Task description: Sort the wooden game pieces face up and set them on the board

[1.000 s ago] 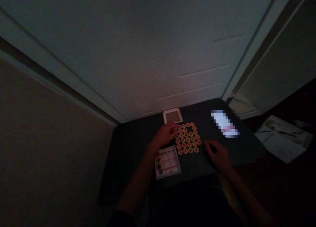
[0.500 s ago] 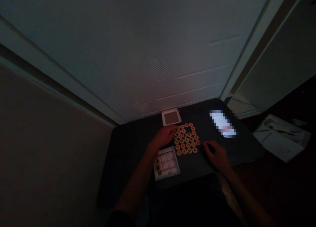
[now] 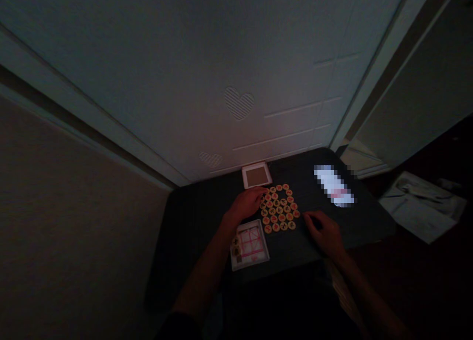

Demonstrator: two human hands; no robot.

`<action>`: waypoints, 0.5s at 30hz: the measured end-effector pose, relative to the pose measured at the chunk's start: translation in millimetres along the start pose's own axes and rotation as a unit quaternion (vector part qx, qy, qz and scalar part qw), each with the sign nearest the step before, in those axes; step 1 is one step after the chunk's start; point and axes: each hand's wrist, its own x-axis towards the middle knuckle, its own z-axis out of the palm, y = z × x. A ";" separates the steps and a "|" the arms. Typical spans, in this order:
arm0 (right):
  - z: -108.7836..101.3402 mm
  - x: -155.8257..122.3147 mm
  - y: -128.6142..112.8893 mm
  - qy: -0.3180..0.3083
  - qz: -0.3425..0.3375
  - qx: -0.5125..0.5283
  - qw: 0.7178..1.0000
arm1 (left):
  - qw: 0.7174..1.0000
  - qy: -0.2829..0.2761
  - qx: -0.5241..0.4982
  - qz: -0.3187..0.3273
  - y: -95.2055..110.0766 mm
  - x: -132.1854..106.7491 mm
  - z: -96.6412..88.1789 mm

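Observation:
Round wooden Chinese chess pieces (image 3: 273,211) with red and dark characters lie in close rows on the dark table, with a gap in an upper row. My left hand (image 3: 249,204) is at the far left corner of the rows, fingers closed on a Chinese chess piece there; the fingers partly cover it. Just right of the rows, my right hand (image 3: 325,231) rests low over the table, curled with thumb and fingertips together. Whether anything is in it is hidden. Below my left forearm stands an open white box (image 3: 266,254) holding a red-lined sheet and a few pieces at its left side.
A box lid (image 3: 256,175) with a brown panel lies at the table's back edge by a pale door with heart reliefs (image 3: 239,103). A bright blurred-out object (image 3: 334,185) lies at the right of the table (image 3: 362,221). A white box (image 3: 421,207) sits lower right.
Both hands stay almost where they were; the left fingers shift very slightly at the corner of the rows. The pieces and boxes keep their places.

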 end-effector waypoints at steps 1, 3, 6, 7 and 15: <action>-0.1 0.0 -0.2 0.001 0.001 0.001 1.000 | 1.000 0.001 0.004 0.002 0.1 -0.2 0.6; -0.3 -0.1 -0.5 0.001 0.004 0.003 1.000 | 1.000 0.004 0.014 0.004 0.8 -0.3 1.6; -0.6 -0.3 -1.0 -0.005 0.009 0.004 1.000 | 0.999 -0.005 0.035 0.008 2.9 0.0 2.0; -0.6 -0.4 -1.1 -0.005 0.011 0.005 1.000 | 0.999 -0.009 0.043 0.008 3.6 0.2 1.9; 0.1 0.0 -1.7 0.004 0.005 0.009 1.000 | 0.998 -0.016 0.065 0.006 5.5 1.9 0.8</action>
